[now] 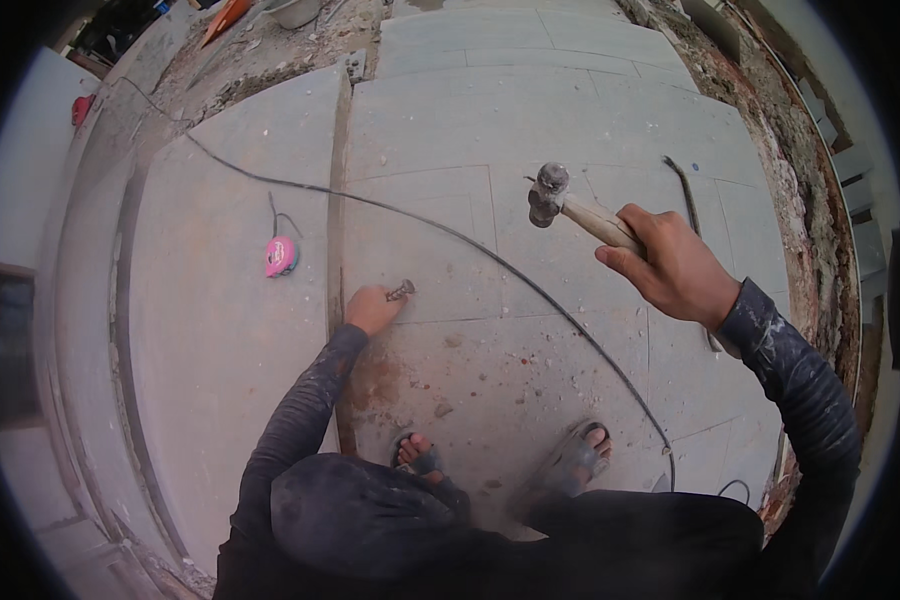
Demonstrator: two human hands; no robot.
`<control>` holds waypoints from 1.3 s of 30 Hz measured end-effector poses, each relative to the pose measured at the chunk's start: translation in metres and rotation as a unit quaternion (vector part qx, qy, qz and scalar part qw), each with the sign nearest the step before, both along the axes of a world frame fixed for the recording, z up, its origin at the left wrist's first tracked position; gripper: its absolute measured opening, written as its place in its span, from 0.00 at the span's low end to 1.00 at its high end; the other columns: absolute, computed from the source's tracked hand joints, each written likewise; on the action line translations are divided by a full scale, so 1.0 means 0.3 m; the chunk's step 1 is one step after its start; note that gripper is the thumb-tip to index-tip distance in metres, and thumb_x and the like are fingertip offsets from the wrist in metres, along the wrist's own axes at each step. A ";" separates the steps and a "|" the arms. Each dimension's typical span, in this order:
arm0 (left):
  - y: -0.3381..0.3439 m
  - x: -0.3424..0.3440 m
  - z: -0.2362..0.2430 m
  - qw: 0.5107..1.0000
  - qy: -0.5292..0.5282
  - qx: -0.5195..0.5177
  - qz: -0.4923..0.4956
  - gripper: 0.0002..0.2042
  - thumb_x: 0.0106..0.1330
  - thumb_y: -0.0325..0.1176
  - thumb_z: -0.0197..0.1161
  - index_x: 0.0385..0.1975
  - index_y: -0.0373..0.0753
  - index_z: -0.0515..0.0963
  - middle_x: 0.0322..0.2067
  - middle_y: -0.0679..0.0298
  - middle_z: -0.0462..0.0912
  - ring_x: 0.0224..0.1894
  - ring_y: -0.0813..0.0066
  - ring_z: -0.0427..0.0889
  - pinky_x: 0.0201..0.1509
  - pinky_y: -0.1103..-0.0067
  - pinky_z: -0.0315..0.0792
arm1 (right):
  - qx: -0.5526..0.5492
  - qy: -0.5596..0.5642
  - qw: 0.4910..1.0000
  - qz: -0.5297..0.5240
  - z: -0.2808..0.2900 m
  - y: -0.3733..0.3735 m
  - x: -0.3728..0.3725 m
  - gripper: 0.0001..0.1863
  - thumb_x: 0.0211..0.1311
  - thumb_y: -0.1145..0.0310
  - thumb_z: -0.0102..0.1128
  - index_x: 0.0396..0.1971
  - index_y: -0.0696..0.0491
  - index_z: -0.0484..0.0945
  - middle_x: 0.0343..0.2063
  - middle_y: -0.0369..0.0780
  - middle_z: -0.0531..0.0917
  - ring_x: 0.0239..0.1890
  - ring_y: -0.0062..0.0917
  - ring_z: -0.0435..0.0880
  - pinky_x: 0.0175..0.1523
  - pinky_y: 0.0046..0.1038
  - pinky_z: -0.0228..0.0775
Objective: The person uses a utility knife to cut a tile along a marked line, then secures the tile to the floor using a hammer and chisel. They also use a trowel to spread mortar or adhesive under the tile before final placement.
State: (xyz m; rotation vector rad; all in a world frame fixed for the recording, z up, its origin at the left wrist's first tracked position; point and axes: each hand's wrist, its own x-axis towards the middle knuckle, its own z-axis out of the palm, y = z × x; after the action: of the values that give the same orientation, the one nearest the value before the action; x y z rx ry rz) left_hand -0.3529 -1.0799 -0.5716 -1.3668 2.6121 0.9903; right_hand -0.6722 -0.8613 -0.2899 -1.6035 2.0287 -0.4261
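Observation:
My right hand (675,262) is closed round the pale wooden handle of a ball-peen hammer (550,195), raised over the slabs with its grey metal head pointing left. My left hand (370,310) grips a metal chisel (401,290) low by the groove between the slabs. Only the chisel's worn, flared top shows; the fist hides the rest, so I cannot see where its tip rests. Dust and small chips (443,410) lie between that hand and my sandalled feet. The hammer head is well apart from the chisel.
A black cable (470,240) curves across the slabs between my hands. Left lies a pink tape measure (281,256). A dark bent bar (685,190) runs behind my right hand. Broken rubble (805,170) edges the right side; a grey basin (295,12) stands far off.

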 end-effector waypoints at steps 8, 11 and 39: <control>-0.013 0.037 -0.022 1.000 -0.011 -0.016 -0.022 0.21 0.59 0.47 0.62 0.21 0.30 0.78 0.14 0.44 0.71 0.20 0.48 0.74 0.29 0.64 0.68 | -0.042 -0.531 0.794 -0.292 -0.591 -0.139 0.450 0.24 0.70 0.45 0.46 0.28 0.53 0.67 0.14 0.31 0.66 0.09 0.13 0.63 0.13 0.19 0.56; -0.024 0.045 0.000 1.000 -0.009 0.009 -0.018 0.21 0.59 0.47 0.62 0.20 0.29 0.77 0.14 0.45 0.70 0.18 0.50 0.72 0.28 0.65 0.67 | -0.089 -0.577 0.728 -0.360 -0.691 -0.157 0.501 0.25 0.71 0.44 0.41 0.29 0.53 0.67 0.13 0.31 0.65 0.09 0.13 0.63 0.13 0.20 0.57; -0.109 0.004 0.009 0.967 -0.139 0.202 -0.064 0.24 0.60 0.48 0.64 0.10 0.37 0.68 0.08 0.68 0.61 0.13 0.82 0.62 0.20 0.76 0.57 | -0.080 -0.434 0.831 -0.340 -0.912 -0.107 0.527 0.32 0.65 0.44 0.49 0.19 0.63 0.72 0.14 0.47 0.73 0.15 0.33 0.75 0.25 0.36 0.68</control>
State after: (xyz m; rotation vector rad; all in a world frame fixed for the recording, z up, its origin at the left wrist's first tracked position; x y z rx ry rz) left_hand -0.3516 -1.1125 -0.5690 -1.1285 2.1161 1.1364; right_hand -0.5140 -0.8933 -0.5634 -0.4714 1.7357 -1.3292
